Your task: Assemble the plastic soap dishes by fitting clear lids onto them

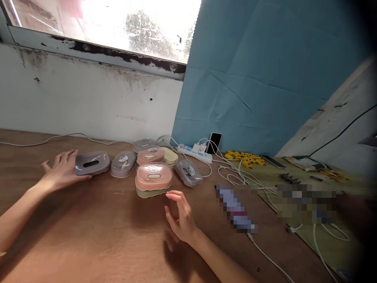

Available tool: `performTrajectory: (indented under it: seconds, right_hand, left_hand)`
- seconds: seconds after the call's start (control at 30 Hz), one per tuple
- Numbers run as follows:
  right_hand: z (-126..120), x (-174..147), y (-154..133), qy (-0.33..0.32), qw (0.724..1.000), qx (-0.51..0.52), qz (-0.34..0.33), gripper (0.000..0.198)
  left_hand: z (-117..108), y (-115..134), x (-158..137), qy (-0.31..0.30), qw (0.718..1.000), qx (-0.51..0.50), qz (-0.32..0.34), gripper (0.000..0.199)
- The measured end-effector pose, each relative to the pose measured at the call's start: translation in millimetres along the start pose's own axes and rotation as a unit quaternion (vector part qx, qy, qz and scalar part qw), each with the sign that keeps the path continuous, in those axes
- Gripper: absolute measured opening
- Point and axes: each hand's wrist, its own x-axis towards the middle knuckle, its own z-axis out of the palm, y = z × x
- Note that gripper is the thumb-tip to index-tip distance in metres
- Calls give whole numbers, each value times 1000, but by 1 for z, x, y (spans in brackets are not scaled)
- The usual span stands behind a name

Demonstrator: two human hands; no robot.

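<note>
Two bare forearms reach forward. The left hand (63,169) lies flat, fingers spread and extended. The right hand (180,214) is raised, fingers loosely curled and apart, seemingly gripping nothing.

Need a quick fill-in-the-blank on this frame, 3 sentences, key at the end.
1. The left hand touches a ___ box with a slot in its top.
2. The right hand hovers open beside the ___ box stacked on a green one.
3. A phone leans against the ___ cloth.

Missing words: grey; pink; blue
</note>
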Motion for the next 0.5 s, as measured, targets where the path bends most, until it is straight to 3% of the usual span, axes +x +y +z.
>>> performTrajectory:
  seconds: [0.23, 0.4, 0.5]
  right_hand:
    - [-11, 9, 18, 85, 992, -89, 36, 30]
    - [-29, 15, 54, 156, 961, -201, 111, 35]
    - [-37, 14, 79, 165, 947, -229, 154, 46]
  left_hand:
    - [7, -21, -8, -23, 1000, 2, -1, 69]
    - [3, -22, -8, 5, 998, -33, -45, 74]
    - [2, -29, -6, 42, 991, -93, -89, 73]
